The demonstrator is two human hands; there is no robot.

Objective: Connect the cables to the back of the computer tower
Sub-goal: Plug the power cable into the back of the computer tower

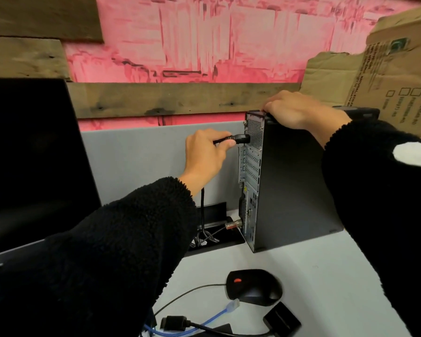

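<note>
L hand (206, 152): pinches power plug (241, 139), thumb + fingers curled round its boot.
R hand (293, 109): curled over tower (299, 190) top edge, w/ firm grip, bracing it.
Plug loc: approx 12 o'clock of frame centre, at rear panel (250, 171) upper socket; seated or not, can't tell.
Axis: plug long axis horizontal, nose toward 3 o'clock.
Tip: push straight along axis, keep tower braced, no wiggle.
Left over: blue cable (219, 314) + mouse (253, 285) at 6 o'clock, unplugged.

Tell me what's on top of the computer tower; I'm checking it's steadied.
The right hand rests on the computer tower's top rear edge. The surface beneath it is covered.
</note>
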